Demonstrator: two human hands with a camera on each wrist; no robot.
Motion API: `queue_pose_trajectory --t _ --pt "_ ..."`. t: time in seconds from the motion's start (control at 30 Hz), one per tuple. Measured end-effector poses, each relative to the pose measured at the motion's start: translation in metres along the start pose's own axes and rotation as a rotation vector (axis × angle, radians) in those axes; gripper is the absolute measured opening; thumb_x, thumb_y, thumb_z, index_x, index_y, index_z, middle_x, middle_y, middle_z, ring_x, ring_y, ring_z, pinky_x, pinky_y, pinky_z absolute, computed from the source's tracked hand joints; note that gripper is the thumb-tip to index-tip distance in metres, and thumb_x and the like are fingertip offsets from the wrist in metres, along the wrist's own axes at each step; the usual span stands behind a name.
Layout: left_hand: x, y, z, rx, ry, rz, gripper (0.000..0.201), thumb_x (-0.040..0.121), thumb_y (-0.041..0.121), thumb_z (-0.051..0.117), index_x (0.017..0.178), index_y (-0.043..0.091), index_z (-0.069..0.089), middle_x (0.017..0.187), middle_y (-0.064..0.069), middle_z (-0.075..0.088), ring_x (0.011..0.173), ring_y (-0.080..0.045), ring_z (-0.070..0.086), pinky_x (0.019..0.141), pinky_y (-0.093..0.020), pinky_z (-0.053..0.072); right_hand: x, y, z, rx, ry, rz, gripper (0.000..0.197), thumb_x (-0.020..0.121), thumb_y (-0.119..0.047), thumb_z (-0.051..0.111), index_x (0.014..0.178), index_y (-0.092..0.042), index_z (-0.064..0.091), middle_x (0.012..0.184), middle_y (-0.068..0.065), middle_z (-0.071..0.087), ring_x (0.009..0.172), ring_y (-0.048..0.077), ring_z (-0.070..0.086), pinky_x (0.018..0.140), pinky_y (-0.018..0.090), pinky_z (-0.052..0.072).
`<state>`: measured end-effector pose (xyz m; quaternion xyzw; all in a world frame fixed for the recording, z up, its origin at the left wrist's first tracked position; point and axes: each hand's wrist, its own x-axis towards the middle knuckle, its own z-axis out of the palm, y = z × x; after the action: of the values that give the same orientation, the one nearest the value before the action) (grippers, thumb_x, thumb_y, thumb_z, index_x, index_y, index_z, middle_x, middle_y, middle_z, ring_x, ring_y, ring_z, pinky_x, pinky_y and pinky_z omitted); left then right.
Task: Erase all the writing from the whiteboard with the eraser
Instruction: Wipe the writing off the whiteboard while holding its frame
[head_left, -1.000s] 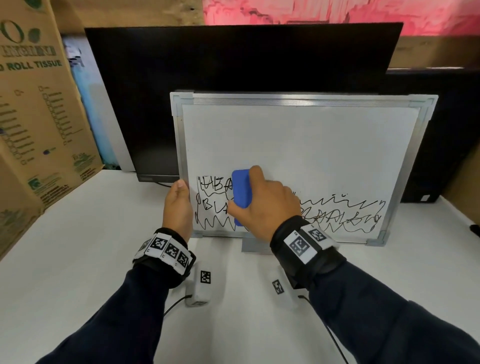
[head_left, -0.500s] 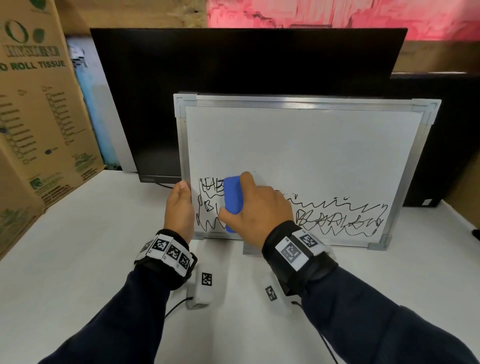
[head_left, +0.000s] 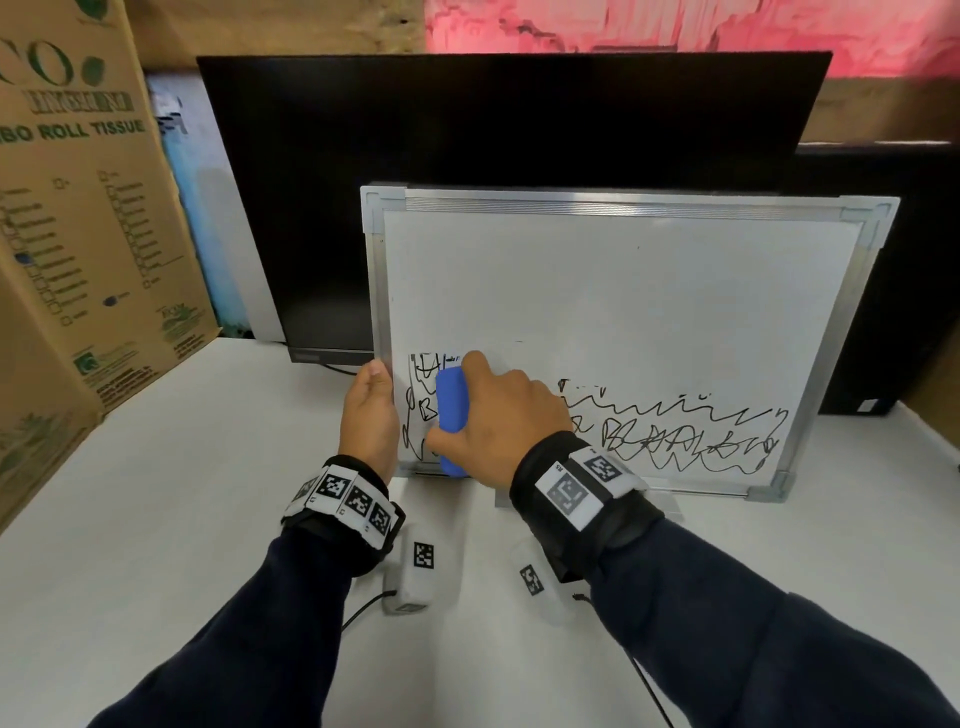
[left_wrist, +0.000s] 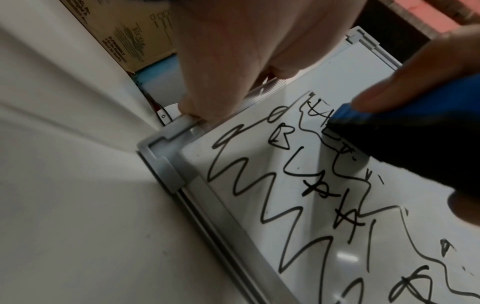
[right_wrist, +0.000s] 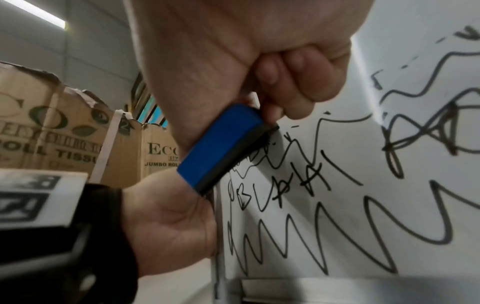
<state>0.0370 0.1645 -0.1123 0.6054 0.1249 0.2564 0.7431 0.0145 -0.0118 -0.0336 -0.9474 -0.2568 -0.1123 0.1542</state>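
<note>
Right hand is wrapped tight round the blue block eraser w/ dark felt face, thumb on one side, fingers curled over the other, felt pressed flat vs the board. The silver-framed white whiteboard stands upright on the white table, propped in front of a black flat monitor. Eraser sits at the board's lower left, over the black marker scribbles: letters and zigzags run along the whole bottom strip, top part of the board is wiped white. Left hand clamps the frame's left edge near the bottom corner, thumb in front, fingers folded behind it, per left wrist view. Brown cardboard box printed "ROLL TISSUE" stands far left. Both wrists wear black bands w/ square marker tags.
</note>
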Motion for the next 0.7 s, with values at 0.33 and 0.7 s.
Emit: queue_pose_trajectory --t 0.33,0.7 --pt "-0.004 0.006 -0.001 -0.062 -0.041 -0.059 0.048 0.105 0.047 0.039 0.137 0.017 0.058 0.139 0.001 0.063 0.132 -0.013 0.055 0.118 -0.044 0.036 0.005 -0.009 -0.001 0.019 0.037 -0.022 0.059 0.08 -0.063 0.058 0.117 -0.023 0.037 0.089 0.003 0.055 0.075 0.03 0.056 0.064 0.036 0.048" --pt "-0.008 0.016 -0.011 -0.186 -0.128 -0.164 0.038 0.108 0.034 0.041 0.137 0.015 0.057 0.141 -0.005 0.061 0.136 -0.022 0.052 0.119 -0.05 0.034 0.012 -0.021 -0.003 0.026 0.086 -0.04 0.058 0.082 -0.062 0.056 0.119 -0.022 0.036 0.087 0.003 0.055 0.073 0.029 0.055 0.063 0.037 0.049"
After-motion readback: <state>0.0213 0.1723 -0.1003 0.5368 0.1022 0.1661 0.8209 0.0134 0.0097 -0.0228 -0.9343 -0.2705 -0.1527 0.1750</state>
